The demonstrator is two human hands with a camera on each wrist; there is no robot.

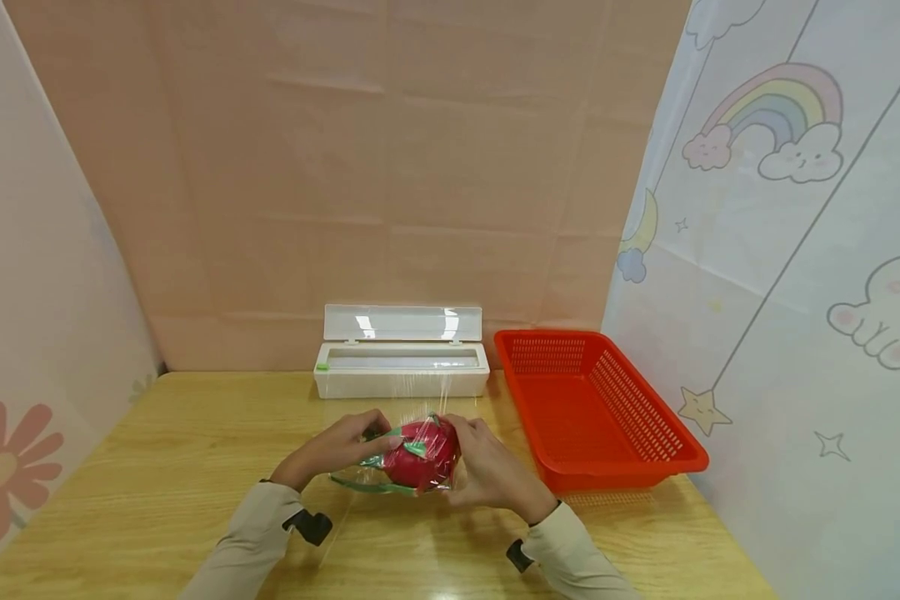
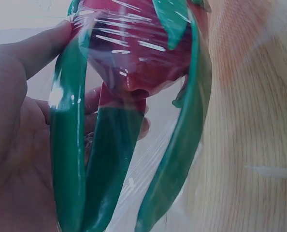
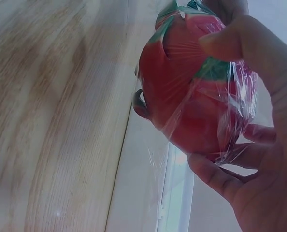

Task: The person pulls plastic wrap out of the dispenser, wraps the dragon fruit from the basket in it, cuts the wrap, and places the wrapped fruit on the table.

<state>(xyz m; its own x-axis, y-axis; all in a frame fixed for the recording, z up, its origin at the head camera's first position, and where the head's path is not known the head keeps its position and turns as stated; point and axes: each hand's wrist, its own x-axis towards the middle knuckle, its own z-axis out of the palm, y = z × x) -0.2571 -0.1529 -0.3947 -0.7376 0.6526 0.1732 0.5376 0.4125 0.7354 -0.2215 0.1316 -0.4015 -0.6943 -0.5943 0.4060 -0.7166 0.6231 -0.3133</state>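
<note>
A red dragon fruit with green leafy tips (image 1: 429,467) is held above the wooden table, with clear cling film drawn round it. My left hand (image 1: 343,450) grips its leafy end from the left. In the left wrist view, the thumb lies along the wrapped dragon fruit (image 2: 134,58) and the other fingers are partly hidden behind it. My right hand (image 1: 493,473) holds the opposite end. From the right wrist view, thumb and fingers pinch the film-covered dragon fruit (image 3: 192,111). Film strands stretch from the fruit toward the white cling film dispenser (image 1: 402,383).
The dispenser stands at the table's back edge with its clear lid (image 1: 402,323) raised. To the right sits a red plastic basket (image 1: 596,479) with perforated sides. Fabric-like walls enclose the wooden table (image 1: 195,450) at the back and both sides.
</note>
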